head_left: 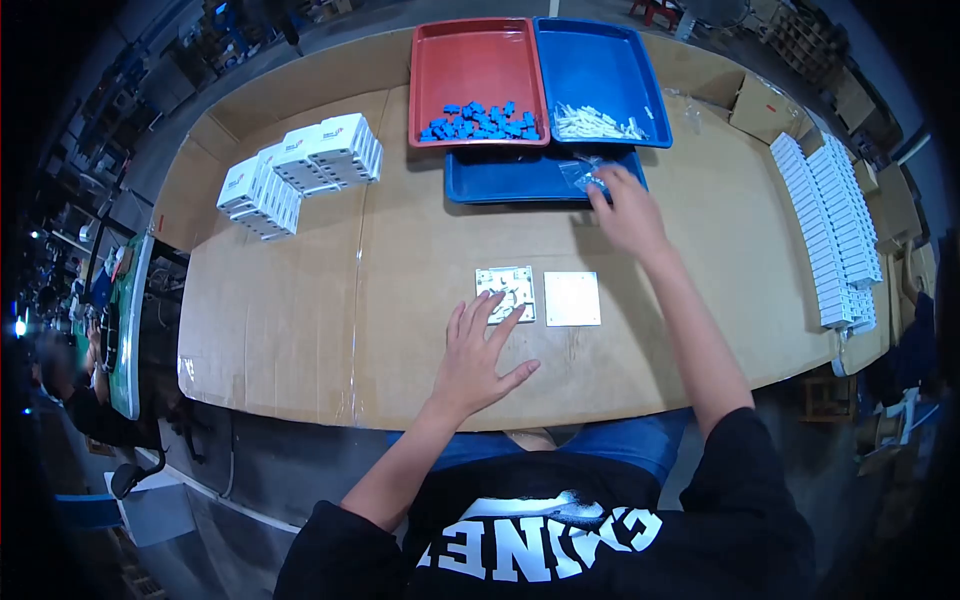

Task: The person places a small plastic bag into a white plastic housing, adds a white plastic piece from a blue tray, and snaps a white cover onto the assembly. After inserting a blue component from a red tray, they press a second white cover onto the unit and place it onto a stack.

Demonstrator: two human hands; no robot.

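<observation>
My left hand (475,360) is open, its spread fingertips resting on a white plastic housing (497,279) with small fittings inside. Beside that housing, to the right, lies a flat white square plate (572,299). My right hand (630,212) reaches to the lower blue tray (500,180), fingers bent and closed at the edge of a small clear plastic bag (578,173). Small pale bits show near those fingertips, too small to name.
Above stand a red tray (478,65) with blue plastic pieces (482,123) and a blue tray (600,65) with white pieces (595,123). Stacked white housings are at left (300,160) and right (825,220). Cardboard walls (310,75) edge the table. Another person (90,390) is at far left.
</observation>
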